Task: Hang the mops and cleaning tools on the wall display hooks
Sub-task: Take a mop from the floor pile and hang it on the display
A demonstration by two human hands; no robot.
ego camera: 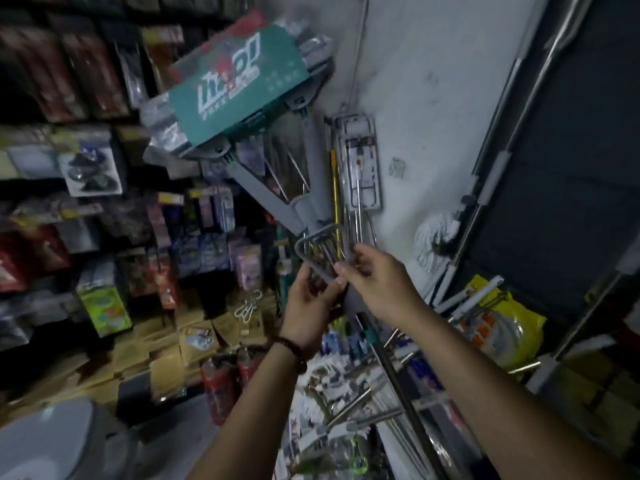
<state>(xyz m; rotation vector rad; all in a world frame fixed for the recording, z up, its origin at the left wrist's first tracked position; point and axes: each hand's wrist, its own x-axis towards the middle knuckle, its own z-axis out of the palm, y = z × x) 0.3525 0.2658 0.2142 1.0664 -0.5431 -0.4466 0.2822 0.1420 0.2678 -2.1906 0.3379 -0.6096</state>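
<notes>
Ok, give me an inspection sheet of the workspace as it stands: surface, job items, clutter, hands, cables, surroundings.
Surface: white wall, scuffed; the hooks are not clear to see.
Job's things: grey mop with a teal card on its head, against the wall, its loop handle at the hands; packaged tool hangs on the wall beside it; white string mop further right.
Clutter: yellow bag and metal poles below.
Hands: left hand and right hand both hold the loop handle.
Cables: thin line runs up the wall; cable or pipe, cannot tell.
Surroundings: stocked shop shelves on the left, red fire extinguishers low down, dark panel on the right.
</notes>
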